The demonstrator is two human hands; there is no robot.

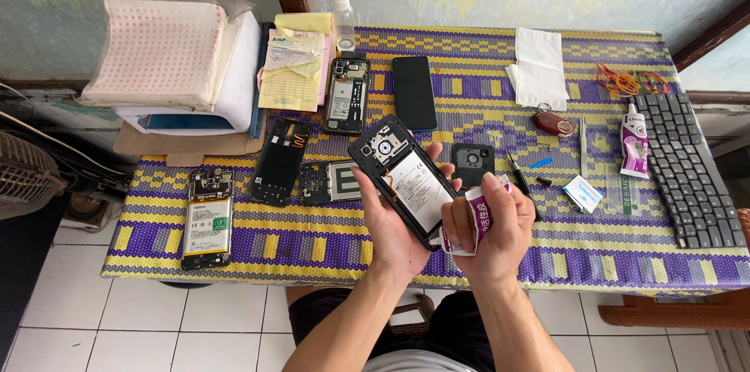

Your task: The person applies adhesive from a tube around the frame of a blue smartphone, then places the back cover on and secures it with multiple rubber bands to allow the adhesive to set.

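Far left on the purple and yellow woven cloth (pixel 547 255), an opened phone with a white battery (pixel 208 218). In the middle, left hand (pixel 394 219) wrapped around an open black phone with its back off (pixel 406 177), held above the cloth. Just beside, touching its edge, right hand (pixel 488 235) closed around a white and purple glue tube (pixel 473 216). Far right, a black keyboard (pixel 691 169).

A purple and yellow woven pattern is shown on the tablecloth (pixel 484 67). The phone (pixel 406 177) is framed in black, its battery white. The tube (pixel 469 219) is coloured white and purple, the keyboard (pixel 687 169) dark grey.
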